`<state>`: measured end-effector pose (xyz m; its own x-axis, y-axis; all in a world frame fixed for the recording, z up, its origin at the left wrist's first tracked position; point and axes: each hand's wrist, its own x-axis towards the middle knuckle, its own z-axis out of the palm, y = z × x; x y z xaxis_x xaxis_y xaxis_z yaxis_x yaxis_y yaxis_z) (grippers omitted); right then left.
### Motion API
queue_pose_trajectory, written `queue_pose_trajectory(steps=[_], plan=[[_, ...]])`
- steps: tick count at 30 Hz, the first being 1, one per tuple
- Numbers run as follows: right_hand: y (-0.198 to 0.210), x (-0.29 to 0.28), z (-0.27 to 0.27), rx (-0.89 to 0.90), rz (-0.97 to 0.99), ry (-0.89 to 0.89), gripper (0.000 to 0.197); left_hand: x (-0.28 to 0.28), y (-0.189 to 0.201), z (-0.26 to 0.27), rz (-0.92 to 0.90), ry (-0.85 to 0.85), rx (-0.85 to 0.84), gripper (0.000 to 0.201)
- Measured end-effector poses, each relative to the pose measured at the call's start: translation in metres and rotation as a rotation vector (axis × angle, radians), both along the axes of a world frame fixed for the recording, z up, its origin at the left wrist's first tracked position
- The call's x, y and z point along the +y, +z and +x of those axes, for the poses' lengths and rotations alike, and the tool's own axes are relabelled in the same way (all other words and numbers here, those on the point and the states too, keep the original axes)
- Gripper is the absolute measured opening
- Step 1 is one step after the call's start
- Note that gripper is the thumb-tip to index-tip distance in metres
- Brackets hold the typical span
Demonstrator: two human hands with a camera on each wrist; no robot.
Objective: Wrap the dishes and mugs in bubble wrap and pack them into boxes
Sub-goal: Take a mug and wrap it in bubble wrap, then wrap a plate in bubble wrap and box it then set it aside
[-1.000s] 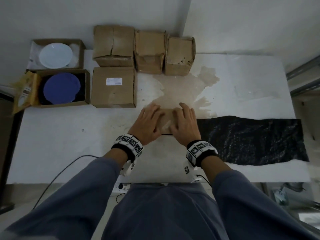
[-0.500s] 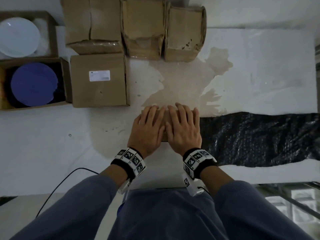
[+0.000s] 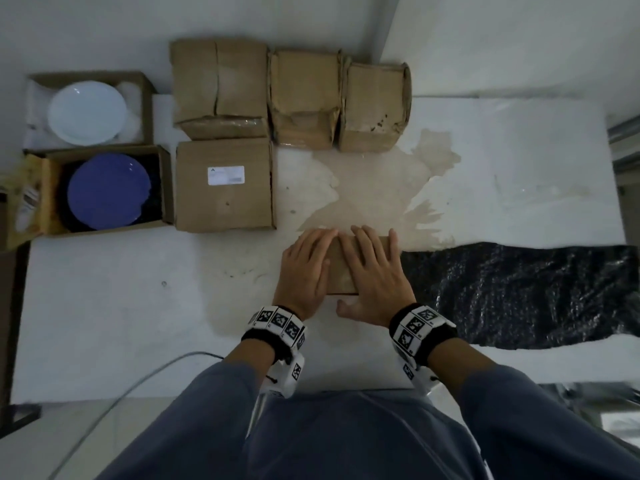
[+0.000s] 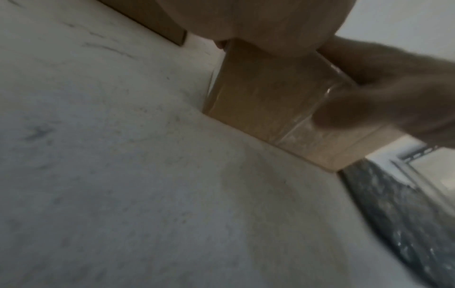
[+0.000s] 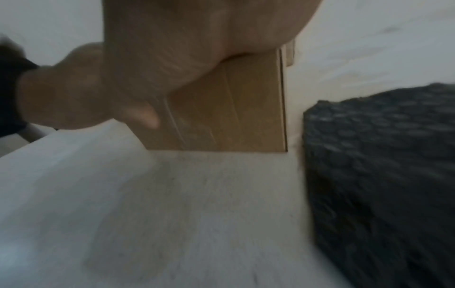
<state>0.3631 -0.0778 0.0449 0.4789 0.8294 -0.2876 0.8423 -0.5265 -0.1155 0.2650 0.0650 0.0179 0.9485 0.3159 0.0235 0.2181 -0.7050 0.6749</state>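
Cardboard forms the small closed box under both hands, standing on the white table directly in front of the person. Left hand lies flat on the box's left half, fingers straight and together. Right hand lies flat on the right half, fingers slightly spread, thumb hanging over the near edge. In the wrist views, clear tape runs down the box's near face, which meets the tabletop squarely.

Just right of the right hand, a sheet of black bubble wrap lies flat on the table, its end just beside the box.

Beyond the fingertips, the white surface layer is torn away, exposing a brown patch. Left of and beyond the left hand stands a closed labelled carton; behind it, three worn closed cartons line the white wall. Further left, one open box holds a blue plate and the open box behind it holds a white plate.

A grey cable hangs off the near table edge, left of the left wrist.
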Motion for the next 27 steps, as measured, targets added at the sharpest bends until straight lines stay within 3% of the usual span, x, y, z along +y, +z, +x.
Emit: queue_pose_trajectory(steps=[3, 8, 13, 16, 18, 22, 27], plan=[[0.0, 0.009, 0.008, -0.049, -0.038, 0.019, 0.106, 0.006, 0.01, 0.004, -0.156, 0.032, -0.059, 0.044], [0.0, 0.017, 0.014, -0.05, -0.011, 0.006, 0.104, 0.037, 0.026, -0.035, -0.164, 0.241, -0.151, 0.026], [0.002, 0.061, 0.042, -0.018, 0.011, -0.065, 0.11, 0.061, 0.003, -0.117, -0.419, 0.389, 0.177, 0.015], [0.006, 0.096, 0.068, -0.048, 0.039, -0.113, 0.097, 0.065, -0.014, -0.17, -0.448, 0.428, 0.375, 0.013], [0.011, 0.118, 0.08, -0.082, 0.098, -0.126, 0.085, 0.065, -0.024, -0.196, -0.476, 0.492, 0.428, 0.024], [0.017, 0.142, 0.081, -0.133, 0.138, -0.112, 0.068, 0.063, -0.027, -0.219, -0.458, 0.592, 0.384, 0.046], [0.015, 0.14, 0.072, -0.125, 0.134, -0.122, 0.057, 0.084, -0.028, -0.199, -0.504, 0.695, 0.264, 0.033]])
